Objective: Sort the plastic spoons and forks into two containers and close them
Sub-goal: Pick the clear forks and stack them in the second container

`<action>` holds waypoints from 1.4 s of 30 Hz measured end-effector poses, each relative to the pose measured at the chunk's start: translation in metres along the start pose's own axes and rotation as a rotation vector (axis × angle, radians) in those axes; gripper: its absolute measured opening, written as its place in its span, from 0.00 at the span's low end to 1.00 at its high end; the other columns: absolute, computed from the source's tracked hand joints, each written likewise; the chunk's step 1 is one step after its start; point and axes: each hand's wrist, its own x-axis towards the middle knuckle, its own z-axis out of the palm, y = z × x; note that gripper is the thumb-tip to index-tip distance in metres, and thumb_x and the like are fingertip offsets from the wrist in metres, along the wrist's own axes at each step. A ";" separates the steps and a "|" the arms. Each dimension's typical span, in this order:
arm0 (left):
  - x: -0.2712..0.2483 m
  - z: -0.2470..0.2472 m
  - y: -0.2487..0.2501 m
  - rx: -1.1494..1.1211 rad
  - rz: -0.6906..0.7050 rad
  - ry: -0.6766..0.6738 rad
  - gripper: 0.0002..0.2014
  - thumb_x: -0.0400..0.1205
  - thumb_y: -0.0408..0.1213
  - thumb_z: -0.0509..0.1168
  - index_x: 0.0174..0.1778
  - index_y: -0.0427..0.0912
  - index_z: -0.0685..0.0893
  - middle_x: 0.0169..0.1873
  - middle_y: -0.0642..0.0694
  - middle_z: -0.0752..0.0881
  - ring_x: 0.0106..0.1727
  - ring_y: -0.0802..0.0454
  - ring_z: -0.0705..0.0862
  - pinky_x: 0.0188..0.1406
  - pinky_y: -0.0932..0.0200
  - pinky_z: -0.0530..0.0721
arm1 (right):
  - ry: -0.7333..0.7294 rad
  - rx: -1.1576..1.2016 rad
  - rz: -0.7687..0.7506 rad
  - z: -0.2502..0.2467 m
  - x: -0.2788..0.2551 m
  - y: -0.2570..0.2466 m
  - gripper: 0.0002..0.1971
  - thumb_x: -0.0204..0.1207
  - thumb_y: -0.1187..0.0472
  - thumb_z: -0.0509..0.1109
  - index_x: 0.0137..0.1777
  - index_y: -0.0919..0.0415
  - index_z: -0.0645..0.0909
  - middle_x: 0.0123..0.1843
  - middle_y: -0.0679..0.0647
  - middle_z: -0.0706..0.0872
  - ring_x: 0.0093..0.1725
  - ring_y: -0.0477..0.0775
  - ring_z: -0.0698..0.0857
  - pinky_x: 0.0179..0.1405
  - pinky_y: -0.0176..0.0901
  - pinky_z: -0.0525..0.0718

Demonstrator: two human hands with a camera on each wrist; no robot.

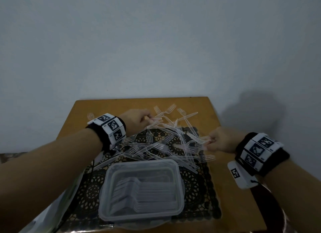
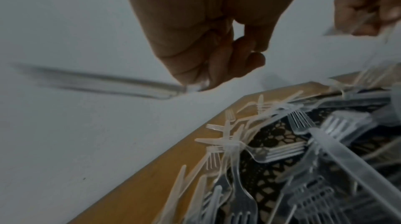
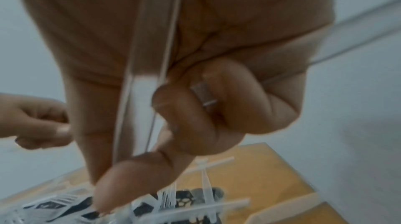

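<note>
A loose pile of clear plastic forks (image 1: pixel 156 146) covers the back of a black lace mat (image 1: pixel 199 189) on a small wooden table (image 1: pixel 97 109). In front of the pile stands a translucent container (image 1: pixel 107 180) with stacked spoons inside; a lid seems to lie on it. My left hand (image 1: pixel 149 119) is at the pile's far left, fingers curled round clear handles (image 2: pixel 108 81). At the pile's right edge, my right hand (image 1: pixel 208 141) pinches several fork handles (image 3: pixel 152 56) that run up along the palm.
One lone clear piece (image 1: pixel 90 115) lies at the table's far left corner. A grey wall rises right behind the table. Something pale like a plastic bag (image 1: pixel 57 206) hangs at the front left, and a dark red object (image 1: pixel 269 206) sits at the front right.
</note>
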 end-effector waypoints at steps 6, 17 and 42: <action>0.015 0.032 -0.010 0.267 -0.059 -0.276 0.18 0.79 0.59 0.66 0.42 0.46 0.82 0.37 0.53 0.83 0.38 0.57 0.80 0.70 0.60 0.62 | -0.089 -0.027 -0.084 -0.027 -0.028 0.000 0.12 0.83 0.52 0.67 0.38 0.54 0.82 0.29 0.44 0.78 0.26 0.38 0.73 0.38 0.38 0.73; 0.027 0.050 -0.013 0.384 -0.086 -0.296 0.19 0.78 0.51 0.70 0.25 0.50 0.73 0.25 0.53 0.74 0.32 0.52 0.74 0.37 0.60 0.73 | 0.135 0.022 -0.014 0.002 0.034 0.010 0.06 0.78 0.55 0.71 0.44 0.56 0.82 0.41 0.49 0.84 0.37 0.47 0.82 0.38 0.40 0.82; -0.020 -0.007 -0.025 0.215 -0.147 -0.094 0.16 0.89 0.44 0.52 0.40 0.41 0.77 0.32 0.46 0.76 0.31 0.52 0.70 0.28 0.60 0.66 | 0.338 0.168 -0.120 0.015 0.048 -0.012 0.05 0.80 0.57 0.68 0.50 0.49 0.74 0.38 0.47 0.81 0.31 0.46 0.78 0.29 0.36 0.76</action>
